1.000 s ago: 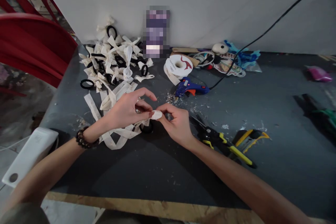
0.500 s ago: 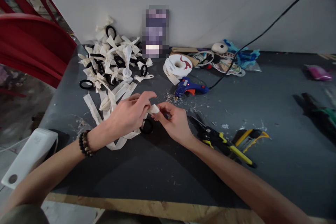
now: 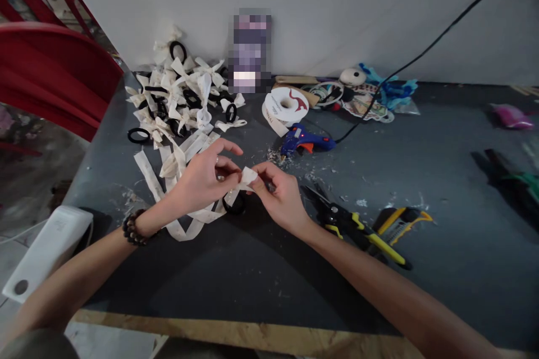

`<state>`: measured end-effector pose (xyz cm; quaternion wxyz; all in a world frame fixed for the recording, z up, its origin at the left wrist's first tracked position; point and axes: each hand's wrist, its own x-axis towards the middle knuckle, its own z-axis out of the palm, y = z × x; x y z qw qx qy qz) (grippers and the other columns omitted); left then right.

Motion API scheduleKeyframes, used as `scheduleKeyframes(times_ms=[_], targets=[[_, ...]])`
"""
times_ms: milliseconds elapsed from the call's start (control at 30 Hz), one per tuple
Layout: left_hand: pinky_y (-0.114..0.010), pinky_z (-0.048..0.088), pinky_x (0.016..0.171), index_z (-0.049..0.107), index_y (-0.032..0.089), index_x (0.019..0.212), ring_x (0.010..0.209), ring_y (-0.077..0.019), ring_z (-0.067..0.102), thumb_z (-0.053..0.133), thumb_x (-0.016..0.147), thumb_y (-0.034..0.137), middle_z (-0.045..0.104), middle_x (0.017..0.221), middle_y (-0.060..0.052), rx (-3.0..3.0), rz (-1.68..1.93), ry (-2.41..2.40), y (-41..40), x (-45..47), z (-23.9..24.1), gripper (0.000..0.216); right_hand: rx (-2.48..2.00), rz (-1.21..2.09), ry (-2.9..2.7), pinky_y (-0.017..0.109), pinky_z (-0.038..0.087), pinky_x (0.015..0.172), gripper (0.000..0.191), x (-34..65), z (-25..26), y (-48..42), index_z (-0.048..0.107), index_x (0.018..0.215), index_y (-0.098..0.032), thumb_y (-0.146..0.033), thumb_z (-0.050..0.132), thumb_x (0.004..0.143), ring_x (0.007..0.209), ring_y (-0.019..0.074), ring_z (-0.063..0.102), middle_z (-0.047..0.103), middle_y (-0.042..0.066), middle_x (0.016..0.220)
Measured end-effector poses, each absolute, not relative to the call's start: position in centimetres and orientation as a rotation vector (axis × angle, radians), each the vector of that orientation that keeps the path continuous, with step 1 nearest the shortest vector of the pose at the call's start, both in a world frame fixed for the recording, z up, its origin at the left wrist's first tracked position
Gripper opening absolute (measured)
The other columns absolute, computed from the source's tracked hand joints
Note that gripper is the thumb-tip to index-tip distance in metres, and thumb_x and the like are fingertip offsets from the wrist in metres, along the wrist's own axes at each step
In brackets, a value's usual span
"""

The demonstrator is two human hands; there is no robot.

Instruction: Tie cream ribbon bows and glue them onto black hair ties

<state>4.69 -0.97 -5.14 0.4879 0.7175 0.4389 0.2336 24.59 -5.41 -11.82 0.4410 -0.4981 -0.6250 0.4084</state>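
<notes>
We've got a short cream ribbon strip (image 3: 246, 177) pinched between both hands, held just above the dark grey tabletop (image 3: 421, 247). Left hand (image 3: 202, 179) has thumb and fingers closed on the strip's left end, index finger raised; beaded bracelet (image 3: 132, 228) on that wrist. Right hand (image 3: 280, 193) clamps the right end, fingertips touching the left hand's. Directly under the hands: a black elastic hair ring (image 3: 234, 205) and loose cream ribbon lengths (image 3: 185, 227) trailing toward the left wrist. Beyond the left hand, a heap of finished cream ribbon bows on black rings (image 3: 181, 95). Beyond the right hand, a white ribbon spool (image 3: 287, 104) and a blue hot glue gun (image 3: 305, 140), its black cable (image 3: 421, 56) running up to the right. Just right of the right wrist, black-and-yellow pliers (image 3: 357, 230) and a yellow utility knife (image 3: 400, 219). Glue scraps (image 3: 311, 176) litter the surface nearby.
</notes>
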Motion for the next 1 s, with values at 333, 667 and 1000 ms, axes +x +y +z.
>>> scheduleKeyframes(times_ms=[333,667,1000], targets=[[-0.028,0.057,0.069,0.052,0.021,0.109,0.078,-0.0172,0.076,0.067,0.091,0.022,0.078,0.087,-0.003,1.764,0.725,1.15,-1.4,5.0,-6.2,0.024,-1.254,0.992,-1.269,0.034,0.055,0.077,0.029,24.1,-11.7,-5.3,0.06,0.098,-0.026,-0.031,0.083,0.081,0.078,0.0171,0.071,0.074,-0.001,0.089],[-0.027,0.052,0.068,0.052,0.021,0.102,0.075,-0.0146,0.069,0.062,0.097,0.022,0.07,0.085,-0.002,1.926,0.727,1.022,-1.2,5.0,-5.6,0.012,-1.174,1.163,-1.171,0.031,0.049,0.07,0.027,24.3,-12.0,-4.7,0.055,0.089,-0.026,-0.031,0.08,0.08,0.073,0.015,0.064,0.069,-0.003,0.08],[-0.024,0.052,0.066,0.068,0.02,0.097,0.077,-0.0131,0.066,0.06,0.098,0.019,0.071,0.09,-0.004,1.889,0.736,1.022,-1.5,5.2,-6.0,0.008,-1.195,1.107,-1.13,0.032,0.052,0.07,0.031,24.3,-12.5,-4.6,0.056,0.094,-0.027,-0.034,0.083,0.079,0.078,0.0175,0.068,0.071,-0.002,0.086]])
